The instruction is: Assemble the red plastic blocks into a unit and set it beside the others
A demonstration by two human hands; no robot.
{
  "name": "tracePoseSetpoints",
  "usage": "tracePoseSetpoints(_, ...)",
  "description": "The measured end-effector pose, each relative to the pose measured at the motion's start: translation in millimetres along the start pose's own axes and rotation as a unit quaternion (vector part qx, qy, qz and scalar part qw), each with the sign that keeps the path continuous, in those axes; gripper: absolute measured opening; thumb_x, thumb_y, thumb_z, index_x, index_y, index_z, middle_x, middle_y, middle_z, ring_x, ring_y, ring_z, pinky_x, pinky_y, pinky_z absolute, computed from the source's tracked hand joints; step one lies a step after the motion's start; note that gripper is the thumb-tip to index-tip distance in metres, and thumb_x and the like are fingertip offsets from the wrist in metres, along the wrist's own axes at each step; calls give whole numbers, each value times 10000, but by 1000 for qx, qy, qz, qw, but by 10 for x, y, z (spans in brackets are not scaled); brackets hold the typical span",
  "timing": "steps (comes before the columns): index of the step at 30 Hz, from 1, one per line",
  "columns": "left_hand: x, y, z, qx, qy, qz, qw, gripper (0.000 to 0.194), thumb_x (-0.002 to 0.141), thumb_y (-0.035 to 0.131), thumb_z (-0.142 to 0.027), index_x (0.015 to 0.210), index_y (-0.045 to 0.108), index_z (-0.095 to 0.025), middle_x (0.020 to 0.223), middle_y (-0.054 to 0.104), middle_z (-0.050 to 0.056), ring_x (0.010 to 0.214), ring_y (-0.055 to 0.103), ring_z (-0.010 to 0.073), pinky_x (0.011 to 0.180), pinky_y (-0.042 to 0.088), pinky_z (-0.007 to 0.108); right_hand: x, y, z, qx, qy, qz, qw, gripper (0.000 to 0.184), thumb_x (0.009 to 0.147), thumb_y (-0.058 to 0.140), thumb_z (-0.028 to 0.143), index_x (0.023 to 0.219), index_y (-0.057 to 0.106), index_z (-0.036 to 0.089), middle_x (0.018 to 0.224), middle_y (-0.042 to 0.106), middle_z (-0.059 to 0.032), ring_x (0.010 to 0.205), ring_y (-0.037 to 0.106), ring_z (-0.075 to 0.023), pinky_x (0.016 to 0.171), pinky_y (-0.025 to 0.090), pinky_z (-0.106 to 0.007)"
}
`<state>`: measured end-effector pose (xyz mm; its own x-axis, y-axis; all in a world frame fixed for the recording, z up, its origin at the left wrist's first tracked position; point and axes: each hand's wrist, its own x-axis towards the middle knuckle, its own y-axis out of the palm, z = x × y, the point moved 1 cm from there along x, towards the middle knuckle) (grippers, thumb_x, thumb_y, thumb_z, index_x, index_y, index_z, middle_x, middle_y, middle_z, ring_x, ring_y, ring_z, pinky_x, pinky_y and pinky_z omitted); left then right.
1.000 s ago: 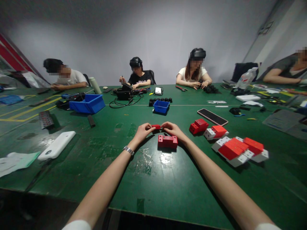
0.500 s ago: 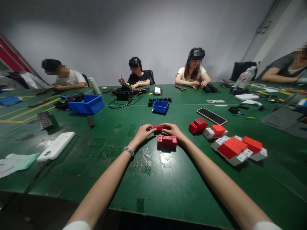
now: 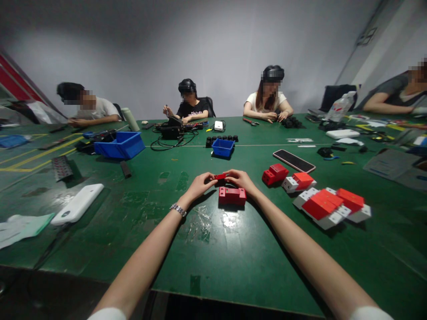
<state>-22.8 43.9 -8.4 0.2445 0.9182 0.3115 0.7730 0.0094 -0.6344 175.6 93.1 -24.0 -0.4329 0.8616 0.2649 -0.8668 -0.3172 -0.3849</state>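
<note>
Between my two hands is a small red block-shaped piece (image 3: 219, 177). My left hand (image 3: 202, 182) pinches its left end, and my right hand (image 3: 239, 178) closes on its right end with the fingertips. Just nearer to me, a larger red plastic housing (image 3: 232, 196) with a notched top and round holes rests on the table, close to my right wrist. To the right of my hands stand a red housing (image 3: 275, 174) and several red-and-white block modules (image 3: 323, 205).
The green table (image 3: 213, 249) also bears a phone (image 3: 294, 160), a small blue bin (image 3: 223, 147), a larger blue bin (image 3: 120, 146) and a white power bank (image 3: 78, 204) with a cable. Gloves (image 3: 23, 229) lie at the left edge. Several people sit across the table.
Both hands keep their hold on the small red piece, which has tilted slightly and risen a little. The larger red housing stays put.
</note>
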Motion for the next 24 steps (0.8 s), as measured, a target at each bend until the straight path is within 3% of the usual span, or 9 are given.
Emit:
tracePoseSetpoints(6, -8, -3, 2, -28, 30, 24, 999, 234, 827, 531, -350, 954, 612, -171, 1025, 643, 60, 933, 587, 183, 850, 437, 288, -12, -8, 14, 37, 20, -15, 999, 236, 742, 597, 257, 948, 663, 162, 765, 709, -43, 686, 652, -149, 663, 495, -260)
tracePoseSetpoints(24, -17, 3, 3, 5, 24, 29, 999, 244, 807, 548, -278, 1021, 592, -170, 1059, 630, 83, 972, 580, 206, 894, 429, 337, -26, -10, 77, -12, 36, -48, 998, 266, 753, 584, 364, 936, 645, 181, 631, 672, -7, 471, 570, -112, 494, 459, -222)
